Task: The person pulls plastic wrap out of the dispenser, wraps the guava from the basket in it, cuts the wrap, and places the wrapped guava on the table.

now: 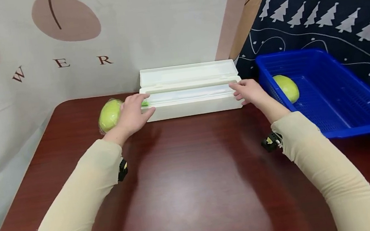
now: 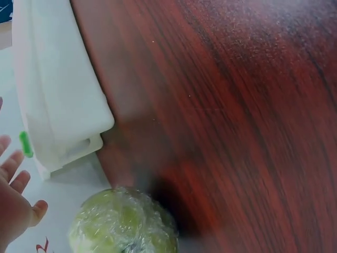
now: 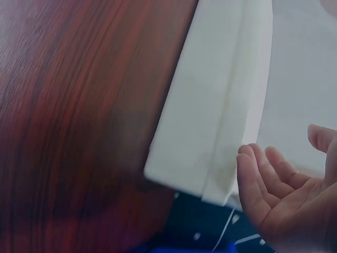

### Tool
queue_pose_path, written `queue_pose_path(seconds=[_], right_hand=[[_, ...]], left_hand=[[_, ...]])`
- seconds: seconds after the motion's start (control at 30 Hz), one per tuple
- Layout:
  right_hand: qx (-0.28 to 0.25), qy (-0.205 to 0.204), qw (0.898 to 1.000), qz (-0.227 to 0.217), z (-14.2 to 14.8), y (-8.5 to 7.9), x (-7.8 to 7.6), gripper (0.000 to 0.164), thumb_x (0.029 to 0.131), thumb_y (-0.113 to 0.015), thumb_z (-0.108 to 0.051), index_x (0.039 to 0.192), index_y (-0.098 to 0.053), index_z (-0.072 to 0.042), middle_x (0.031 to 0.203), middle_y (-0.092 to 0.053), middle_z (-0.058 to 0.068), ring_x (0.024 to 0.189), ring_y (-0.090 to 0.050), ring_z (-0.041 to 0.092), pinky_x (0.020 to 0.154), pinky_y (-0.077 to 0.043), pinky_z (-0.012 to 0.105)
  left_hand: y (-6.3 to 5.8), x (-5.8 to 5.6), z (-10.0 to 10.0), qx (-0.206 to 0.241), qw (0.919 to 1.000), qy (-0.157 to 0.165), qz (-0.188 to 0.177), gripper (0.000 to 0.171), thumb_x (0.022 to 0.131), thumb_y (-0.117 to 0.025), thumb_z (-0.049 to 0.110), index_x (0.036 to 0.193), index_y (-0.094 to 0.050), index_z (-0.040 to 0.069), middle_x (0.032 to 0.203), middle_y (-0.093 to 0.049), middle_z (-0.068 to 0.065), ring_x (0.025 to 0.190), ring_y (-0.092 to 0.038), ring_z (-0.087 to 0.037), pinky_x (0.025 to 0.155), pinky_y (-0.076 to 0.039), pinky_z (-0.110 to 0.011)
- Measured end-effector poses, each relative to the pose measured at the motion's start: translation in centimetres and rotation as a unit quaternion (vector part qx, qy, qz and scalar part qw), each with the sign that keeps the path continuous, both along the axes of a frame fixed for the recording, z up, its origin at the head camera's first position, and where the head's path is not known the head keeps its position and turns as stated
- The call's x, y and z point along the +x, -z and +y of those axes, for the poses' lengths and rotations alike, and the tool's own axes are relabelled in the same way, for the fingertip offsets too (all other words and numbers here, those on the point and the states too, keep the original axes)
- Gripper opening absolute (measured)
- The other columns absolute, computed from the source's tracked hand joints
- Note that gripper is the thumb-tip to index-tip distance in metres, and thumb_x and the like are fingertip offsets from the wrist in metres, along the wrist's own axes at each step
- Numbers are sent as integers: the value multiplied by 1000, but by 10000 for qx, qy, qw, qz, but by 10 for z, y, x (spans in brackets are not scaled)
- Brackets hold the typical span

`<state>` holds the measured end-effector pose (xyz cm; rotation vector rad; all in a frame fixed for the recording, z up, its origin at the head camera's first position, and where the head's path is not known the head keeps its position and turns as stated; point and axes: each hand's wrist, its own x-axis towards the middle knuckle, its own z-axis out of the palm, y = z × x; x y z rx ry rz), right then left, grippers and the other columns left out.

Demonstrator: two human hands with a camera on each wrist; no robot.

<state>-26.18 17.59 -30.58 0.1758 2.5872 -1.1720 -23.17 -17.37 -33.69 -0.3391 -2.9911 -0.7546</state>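
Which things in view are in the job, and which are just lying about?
In the job:
White box, lid open
Left hand, at the box's left end
Right hand, at its right end

Apparently lying about, though possibly relevant:
Film-wrapped green fruit
Blue basket
Second green fruit, in the basket

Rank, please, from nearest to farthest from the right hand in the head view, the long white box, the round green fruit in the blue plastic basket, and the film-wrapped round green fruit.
1. Long white box: right end at the right hand.
2. Round green fruit in the blue basket: right side.
3. Film-wrapped green fruit: far left.
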Motion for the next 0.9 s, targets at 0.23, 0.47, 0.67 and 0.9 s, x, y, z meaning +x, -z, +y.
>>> queue_pose_path(seconds=[0.23, 0.47, 0.67, 0.9], right_hand=[[193, 529, 9983, -121, 19, 4, -5, 61, 97, -41, -44, 136, -41, 2, 124, -55, 24, 107, -57, 31, 83, -55, 32], [392, 730, 9965, 61, 24, 11, -11, 51, 94, -49, -40, 125, -54, 1, 113, -57, 19, 87, -53, 20, 69, -52, 25], [623, 685, 9955, 199, 18, 16, -15, 50, 92, -54, -39, 124, -57, 0, 124, -56, 20, 98, -53, 26, 77, -52, 34], [958, 818, 9914, 353, 16, 19, -22, 37, 91, -55, -26, 117, -63, 0, 119, -60, 20, 83, -54, 23, 59, -44, 23]], left_hand=[[11, -7, -1, -75, 9998, 53, 174, 35, 93, -53, 25, 122, -57, 5, 132, -47, -18, 130, -33, -38, 105, -22, -58], [15, -11, 1, -23, 9994, -64, 333, 26, 95, -49, 20, 112, -62, 6, 126, -50, -17, 126, -36, -37, 105, -23, -56], [14, -15, 4, -283, 9987, -229, 355, 24, 95, -49, 20, 107, -64, 6, 120, -53, -16, 123, -38, -36, 105, -24, -53], [9, -19, 10, -570, 9969, -369, 389, 23, 96, -47, 20, 104, -65, 7, 114, -56, -15, 115, -44, -34, 101, -30, -51]])
